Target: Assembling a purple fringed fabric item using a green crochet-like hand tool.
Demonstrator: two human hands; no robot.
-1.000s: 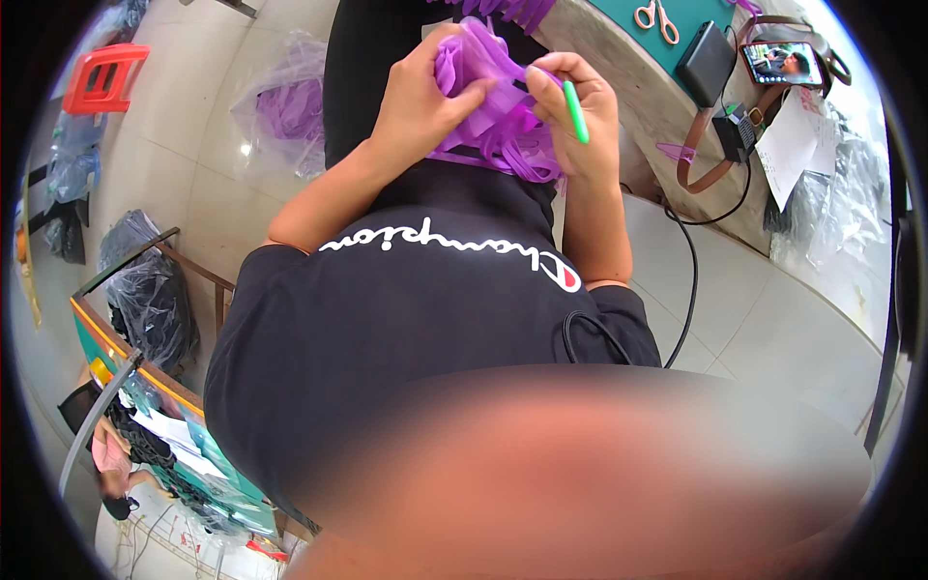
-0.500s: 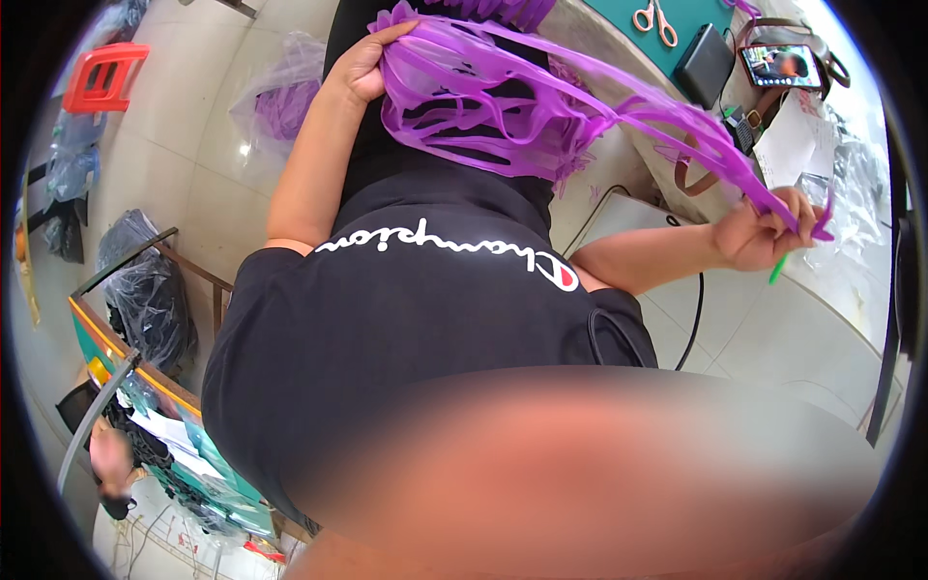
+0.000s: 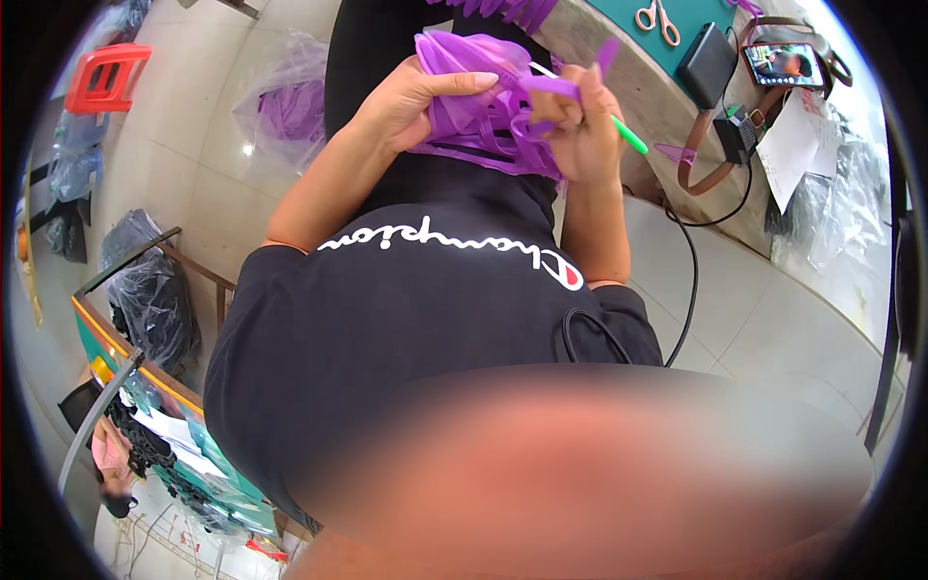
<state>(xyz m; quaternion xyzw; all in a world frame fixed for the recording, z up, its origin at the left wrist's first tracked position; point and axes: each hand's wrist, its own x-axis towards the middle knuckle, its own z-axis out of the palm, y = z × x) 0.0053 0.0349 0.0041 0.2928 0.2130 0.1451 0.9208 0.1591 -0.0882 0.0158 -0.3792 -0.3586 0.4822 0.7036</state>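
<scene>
your two hands are up in front of your dark shirt, with the purple straps (image 3: 454, 130) bunched up between them. your left hand (image 3: 398, 104) pinches the left side of the bunch, with the thumb lying on top. your right hand (image 3: 585, 130) is at the other side, fingers curled in, holding a little green stick (image 3: 630, 135). one purple strip crosses those curled fingers; you can't tell how tightly they hold it. the rest of the bunch hangs down between your hands, close to your belly. the orange scissors (image 3: 662, 23) lie on the desk (image 3: 623, 82), past your right hand.
</scene>
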